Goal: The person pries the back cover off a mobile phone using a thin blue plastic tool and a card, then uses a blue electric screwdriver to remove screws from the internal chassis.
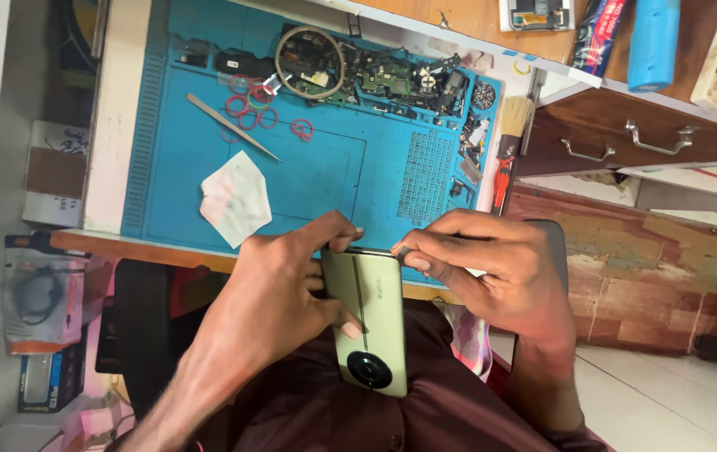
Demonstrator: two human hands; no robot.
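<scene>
A pale green smartphone lies back up over my lap, its round black camera module toward me. My left hand grips the phone from the left side, thumb across its back and fingers curled over its far end. My right hand pinches the far right corner of the phone. A small thin piece seems held between finger and thumb there; I cannot tell what it is.
A blue repair mat covers the bench beyond my hands. On it lie metal tweezers, red rings, a crumpled white wipe and dismantled phone parts. A brush and wooden drawers are at the right.
</scene>
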